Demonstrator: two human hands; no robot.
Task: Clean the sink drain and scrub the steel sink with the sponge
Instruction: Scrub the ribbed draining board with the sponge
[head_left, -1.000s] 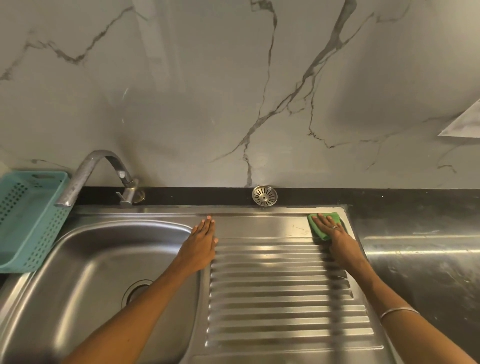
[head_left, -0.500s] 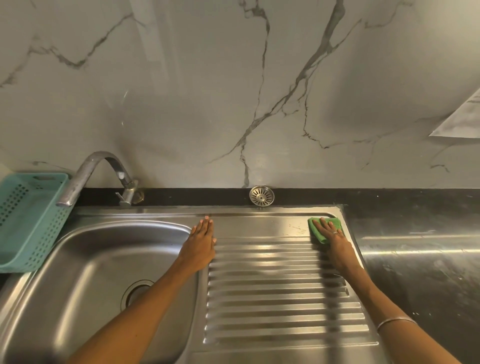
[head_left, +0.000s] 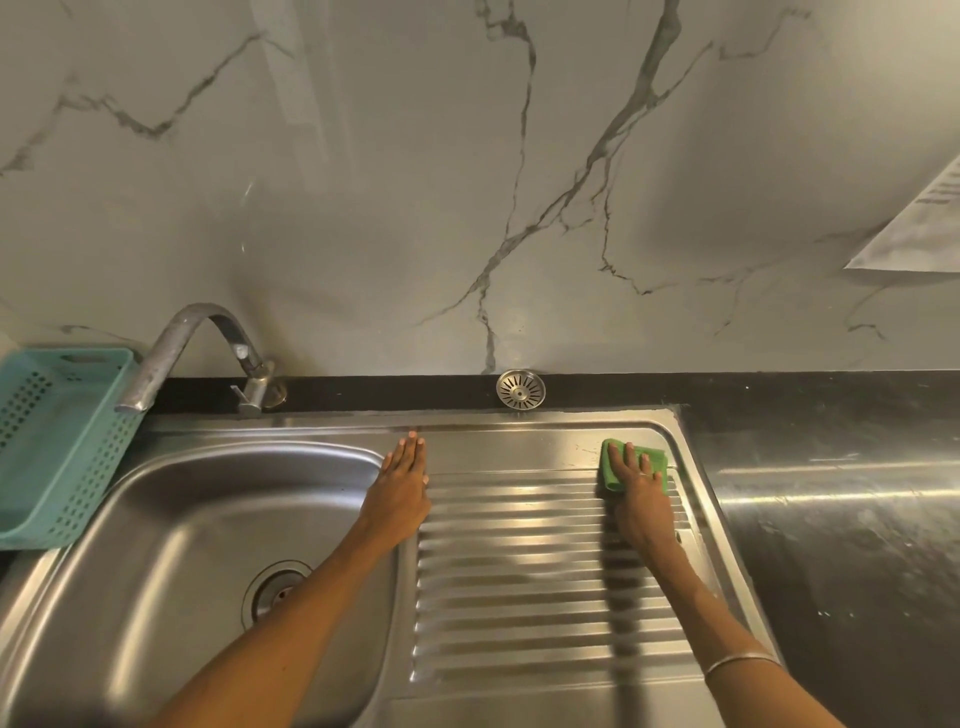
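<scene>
The steel sink (head_left: 171, 525) has a basin on the left with an open drain hole (head_left: 274, 590) and a ribbed drainboard (head_left: 524, 582) on the right. My right hand (head_left: 640, 496) presses a green sponge (head_left: 613, 470) flat against the far right corner of the drainboard, fingers straight on top of it. My left hand (head_left: 400, 488) rests flat on the rim between basin and drainboard, fingers straight and together. The round steel drain strainer (head_left: 520, 389) lies out of the sink on the black ledge behind the drainboard.
A curved steel tap (head_left: 192, 343) stands at the back left, its spout over the basin's corner. A teal perforated basket (head_left: 57, 441) sits left of the sink. Black countertop (head_left: 831, 519) extends to the right. A marble wall rises behind, with a sheet of paper (head_left: 924, 228) at the right.
My right hand has slid the sponge a little toward me and to the left along the drainboard's far end. My left hand stays planted on the rim.
</scene>
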